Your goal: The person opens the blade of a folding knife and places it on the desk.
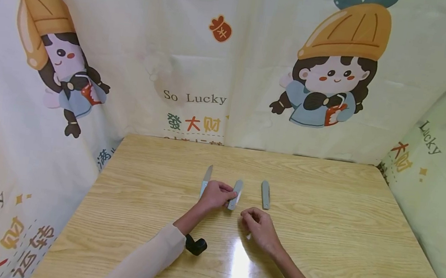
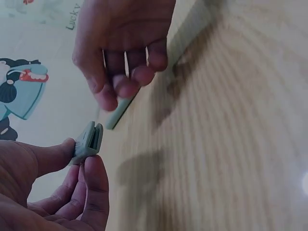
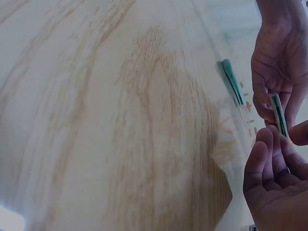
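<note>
Head alone shows an unfolded knife (image 1: 206,181) by the left hand (image 1: 216,195).

This looks like a makeshift booth, though whether in a home or a workplace cannot be told. Pale printed cloth (image 1: 162,22) hangs at 12 o'clock and down the sides at 9 and 3. Its print is homely: a cartoon girl (image 1: 65,57) at 10 o'clock, another girl (image 1: 334,71) at 1, a red pouch (image 1: 221,29) at 12, with "So Lucky" lettering (image 1: 194,97) beneath. A wood-grain table (image 1: 339,244) reaches the cloth's foot, lamp-like glare (image 1: 241,269) on it at 6.
</note>
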A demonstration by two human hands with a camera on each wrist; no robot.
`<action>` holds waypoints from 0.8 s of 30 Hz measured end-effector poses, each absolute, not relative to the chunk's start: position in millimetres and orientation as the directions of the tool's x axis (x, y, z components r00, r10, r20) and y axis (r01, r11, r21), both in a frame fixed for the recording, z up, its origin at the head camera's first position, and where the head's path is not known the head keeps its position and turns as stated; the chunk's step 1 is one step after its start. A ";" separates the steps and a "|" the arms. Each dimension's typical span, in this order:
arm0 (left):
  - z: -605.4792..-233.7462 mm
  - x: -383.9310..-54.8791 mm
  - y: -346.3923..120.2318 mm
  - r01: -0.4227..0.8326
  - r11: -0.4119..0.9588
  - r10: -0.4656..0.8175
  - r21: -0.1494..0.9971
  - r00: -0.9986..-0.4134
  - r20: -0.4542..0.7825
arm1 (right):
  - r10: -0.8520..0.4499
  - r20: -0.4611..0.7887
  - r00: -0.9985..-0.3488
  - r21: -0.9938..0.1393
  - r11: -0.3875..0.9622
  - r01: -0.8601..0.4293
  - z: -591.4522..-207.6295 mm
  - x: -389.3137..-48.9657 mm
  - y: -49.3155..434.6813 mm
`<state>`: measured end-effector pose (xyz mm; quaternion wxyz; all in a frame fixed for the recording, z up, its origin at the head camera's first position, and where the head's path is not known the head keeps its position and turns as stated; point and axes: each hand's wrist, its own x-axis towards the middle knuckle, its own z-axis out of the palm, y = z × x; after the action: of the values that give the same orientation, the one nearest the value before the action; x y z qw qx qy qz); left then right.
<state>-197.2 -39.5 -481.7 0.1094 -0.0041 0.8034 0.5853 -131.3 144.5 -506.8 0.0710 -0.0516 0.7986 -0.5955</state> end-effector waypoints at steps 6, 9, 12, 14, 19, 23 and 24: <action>-481.4 -184.2 -40.8 -0.183 0.230 0.173 0.956 -0.959 -0.225 | -0.132 -0.060 -0.989 -0.975 0.218 0.030 -506.7 -133.9 140.9; -481.9 -177.3 -41.0 -0.185 0.219 0.195 0.958 -0.954 -0.229 | -0.120 -0.098 -0.988 -0.986 0.149 0.080 -507.9 -136.2 138.6; -483.7 -171.2 -40.4 -0.172 0.218 0.216 0.961 -0.951 -0.220 | -0.116 -0.126 -0.985 -0.989 0.093 0.116 -509.0 -138.1 137.4; -485.0 -167.6 -40.3 -0.162 0.217 0.229 0.963 -0.950 -0.211 | -0.118 -0.136 -0.984 -0.989 0.076 0.127 -509.5 -138.9 137.0; -487.3 -161.3 -40.9 -0.159 0.217 0.250 0.963 -0.945 -0.212 | -0.141 -0.139 -0.980 -0.988 0.085 0.128 -510.0 -139.0 138.1; -487.7 -158.9 -41.3 -0.164 0.218 0.254 0.962 -0.942 -0.218 | -0.166 -0.146 -0.975 -0.986 0.106 0.130 -509.5 -138.6 140.4; -487.7 -158.5 -41.5 -0.159 0.219 0.255 0.963 -0.943 -0.214 | -0.169 -0.151 -0.974 -0.985 0.109 0.134 -508.5 -138.2 140.6</action>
<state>-158.5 -41.5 -487.7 0.1660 0.0315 0.7630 0.6239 -138.2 140.6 -508.5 0.1135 -0.0120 0.7359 -0.6674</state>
